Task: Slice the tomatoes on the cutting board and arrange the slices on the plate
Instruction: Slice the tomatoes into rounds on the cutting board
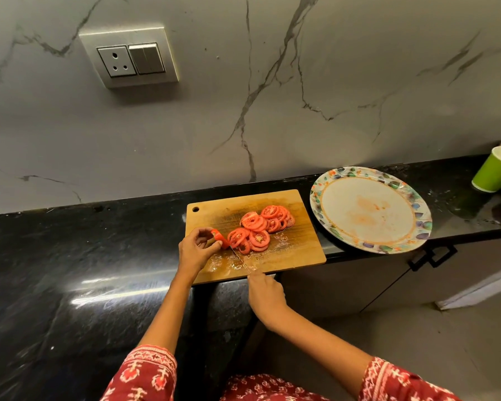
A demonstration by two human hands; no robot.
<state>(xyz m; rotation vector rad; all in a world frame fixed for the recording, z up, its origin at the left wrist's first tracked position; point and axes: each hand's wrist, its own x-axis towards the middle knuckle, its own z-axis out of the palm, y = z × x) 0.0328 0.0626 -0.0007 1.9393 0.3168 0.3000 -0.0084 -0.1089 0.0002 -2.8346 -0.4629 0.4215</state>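
1. Tomato end piece [219,238] stands on the wooden cutting board [298,256], near its left edge, pinched between the thumb and curled fingers of the left hand [195,250]. Only a small piece is left, so the fingertips are very close to the blade.
2. In the same head view, the right hand [265,295] is closed around the handle of the knife [240,259]; the thin blade runs from this hand up to the piece and touches its right side.
3. Finished tomato slices [258,228] lie in overlapping piles in the middle of the board, just beside the blade. The flowered plate [417,224] sits to the right of the board and holds no slice yet, only some reddish marks.
4. My judgement: to cut this last piece well, keep the left fingertips tucked back, and draw the blade with a light sawing motion instead of pressing. The board looks wet with juice, so the piece can slip.
5. After this, the slices need moving to the plate.
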